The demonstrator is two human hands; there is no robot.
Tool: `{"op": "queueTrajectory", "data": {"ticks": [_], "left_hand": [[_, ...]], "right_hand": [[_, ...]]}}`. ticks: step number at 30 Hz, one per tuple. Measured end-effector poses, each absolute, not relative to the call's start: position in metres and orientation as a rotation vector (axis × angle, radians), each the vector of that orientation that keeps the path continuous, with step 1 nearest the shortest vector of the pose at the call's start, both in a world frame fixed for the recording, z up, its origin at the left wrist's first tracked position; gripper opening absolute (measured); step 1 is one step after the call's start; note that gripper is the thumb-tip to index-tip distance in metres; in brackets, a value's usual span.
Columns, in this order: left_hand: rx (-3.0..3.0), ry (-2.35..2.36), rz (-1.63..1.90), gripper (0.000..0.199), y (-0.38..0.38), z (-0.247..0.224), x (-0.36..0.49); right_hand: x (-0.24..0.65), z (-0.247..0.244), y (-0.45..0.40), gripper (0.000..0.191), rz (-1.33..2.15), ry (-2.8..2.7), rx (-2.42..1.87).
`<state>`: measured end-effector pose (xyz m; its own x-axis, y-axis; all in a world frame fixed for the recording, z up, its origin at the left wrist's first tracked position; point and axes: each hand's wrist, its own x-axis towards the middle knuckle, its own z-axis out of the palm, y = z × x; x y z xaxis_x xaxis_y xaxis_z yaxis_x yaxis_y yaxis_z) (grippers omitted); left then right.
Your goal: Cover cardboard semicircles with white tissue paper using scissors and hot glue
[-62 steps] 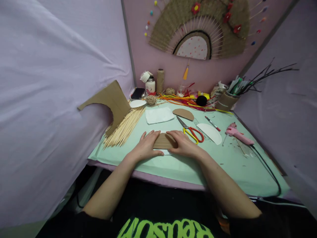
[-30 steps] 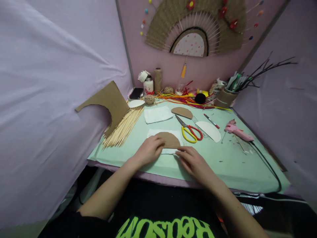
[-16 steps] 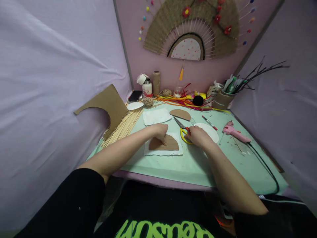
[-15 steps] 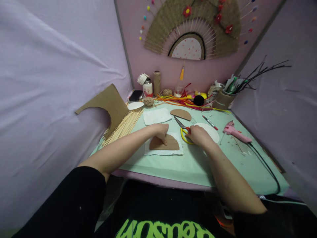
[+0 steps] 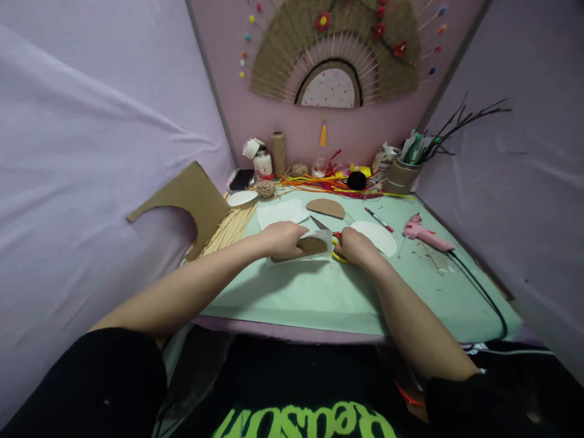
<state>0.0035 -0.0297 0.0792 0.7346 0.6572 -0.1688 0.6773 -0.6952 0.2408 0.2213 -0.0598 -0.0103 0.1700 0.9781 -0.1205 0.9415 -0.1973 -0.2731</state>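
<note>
Gripping cardboard (image 5: 314, 246) and white sheet (image 5: 329, 243) towards the worktop's (image 5: 301, 304) front edge, your left hand (image 5: 283, 239) should pin both firmly; your right hand (image 5: 358, 245) grasps scissors (image 5: 323, 226).

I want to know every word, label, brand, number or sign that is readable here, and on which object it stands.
"Reason", as best I can tell: green lettering, upside down and partly cut off, on the black shirt.
Too small or blurred to read: any print on the white jar, the pen and the pink glue gun.
I can read no number or sign.
</note>
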Motion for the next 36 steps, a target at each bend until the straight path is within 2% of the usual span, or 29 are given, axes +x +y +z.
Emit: {"op": "queueTrajectory", "data": {"ticks": [2,5,8,12,16,21,30,33,36], "left_hand": [[2.402,1.043,0.211,0.037,-0.029,0.091,-0.012],[1.735,0.949,0.915,0.055,-0.02,0.095,-0.031],[1.125,0.821,1.238,0.057,-0.009,0.078,-0.037],[0.656,0.791,1.247,0.04,0.001,0.043,-0.034],[0.48,0.711,1.247,0.039,0.007,0.021,-0.04],[0.414,0.566,1.361,0.042,0.012,0.017,-0.065],[0.382,0.511,1.465,0.039,0.002,0.019,-0.074],[0.397,0.525,1.423,0.038,-0.002,0.016,-0.071],[0.423,0.548,1.252,0.039,-0.007,0.009,-0.059]], "right_hand": [[0.223,-0.013,-0.061,0.029,0.425,-1.845,-2.258],[0.225,-0.013,-0.061,0.024,0.475,-1.754,-2.165],[0.22,-0.009,-0.061,0.021,0.566,-1.67,-2.02],[0.201,-0.001,-0.064,0.027,0.816,-1.532,-1.736],[0.181,-0.003,-0.068,0.046,1.181,-1.219,-1.29],[0.174,-0.014,-0.073,0.046,1.141,-1.268,-1.313],[0.17,-0.012,-0.09,0.045,1.387,-1.257,-1.139],[0.162,-0.016,-0.087,0.048,1.456,-1.157,-1.014],[0.155,-0.024,-0.077,0.047,1.353,-1.093,-1.004]]}}
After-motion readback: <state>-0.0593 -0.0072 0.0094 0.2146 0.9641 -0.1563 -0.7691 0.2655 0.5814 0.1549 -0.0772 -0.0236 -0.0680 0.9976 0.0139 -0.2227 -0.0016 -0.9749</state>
